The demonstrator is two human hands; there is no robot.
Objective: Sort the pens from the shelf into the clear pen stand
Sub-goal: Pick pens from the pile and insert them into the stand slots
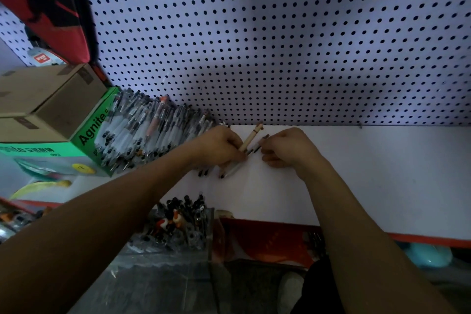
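A white shelf [356,173] backed by pale pegboard [280,46]. At its left, a large heap of loose pens [150,132] lies against a green Agnite box [86,135], so most sorting looks undone. Below the shelf edge, the clear pen stand [183,227] already holds a cluster of pens. The left hand [219,146] has its fingers curled round a small bunch, a tan pen [251,137] sticking up. The right hand [285,148] pinches a dark pen [257,148] beside it, fingers bent.
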